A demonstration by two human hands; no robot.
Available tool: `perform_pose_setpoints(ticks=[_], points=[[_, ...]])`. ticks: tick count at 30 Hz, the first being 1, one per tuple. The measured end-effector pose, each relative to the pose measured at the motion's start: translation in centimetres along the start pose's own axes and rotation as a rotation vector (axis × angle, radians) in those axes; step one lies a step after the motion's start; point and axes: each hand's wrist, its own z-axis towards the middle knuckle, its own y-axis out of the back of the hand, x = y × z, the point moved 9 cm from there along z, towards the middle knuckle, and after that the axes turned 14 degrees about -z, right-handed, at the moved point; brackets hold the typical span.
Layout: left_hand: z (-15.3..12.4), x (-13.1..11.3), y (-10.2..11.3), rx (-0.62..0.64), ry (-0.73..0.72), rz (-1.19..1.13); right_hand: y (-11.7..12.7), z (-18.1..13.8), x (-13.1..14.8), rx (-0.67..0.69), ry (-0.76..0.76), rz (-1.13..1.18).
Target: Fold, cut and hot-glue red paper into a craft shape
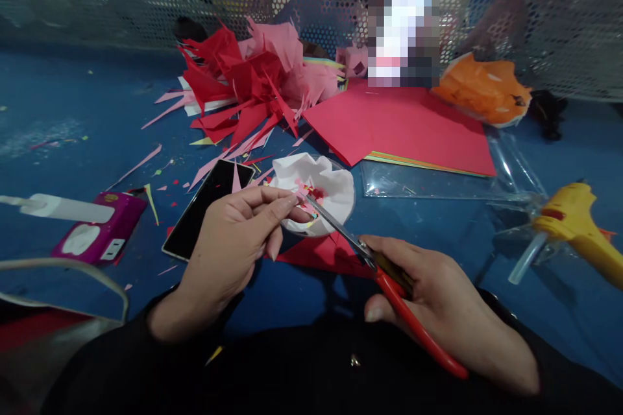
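over the round dish lined with crinkled white paper [342, 187], close work

our left hand [241, 230] angles up, thumb and forefinger pinched on a tiny pink paper scrap [300, 196]. our right hand [435, 288] reaches in from the other side, wrapped around the red-handled metal scissors [384, 279], narrow blades slanting toward the scrap.

The left hand [238, 240] covers one side of the phone [204, 204]; the pinkish scrap [300, 196] at its fingertips is too small to make out clearly; the right hand [438, 285] hides part of the scissors [387, 286]; the yellow glue gun [579, 214] runs off the right edge; a pixelated patch [403, 26] masks whatever stands there; shapes behind the perforated panel [136, 6] are blurred.
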Motion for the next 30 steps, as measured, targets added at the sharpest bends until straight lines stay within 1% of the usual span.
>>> perform_pose_setpoints(ticks=[3,6,14,23,30], points=[[0.0,0.2,-0.12,0.008,0.012,0.006,-0.25,0.14,0.13,0.004,0.018,-0.073],[-0.03,0.36,-0.16,0.012,0.018,0.024,-0.48,0.2,0.18,0.006,0.034,-0.1],[-0.24,0.43,-0.27,0.029,0.02,0.079,-0.69,0.01,0.26,0.013,0.055,-0.075],[-0.23,0.46,-0.26,0.017,0.031,0.112,-0.67,-0.08,0.21,0.008,0.056,-0.07],[-0.18,0.42,-0.43,0.032,0.028,0.07,-1.0,-0.16,-0.06,0.034,0.042,-0.035]])
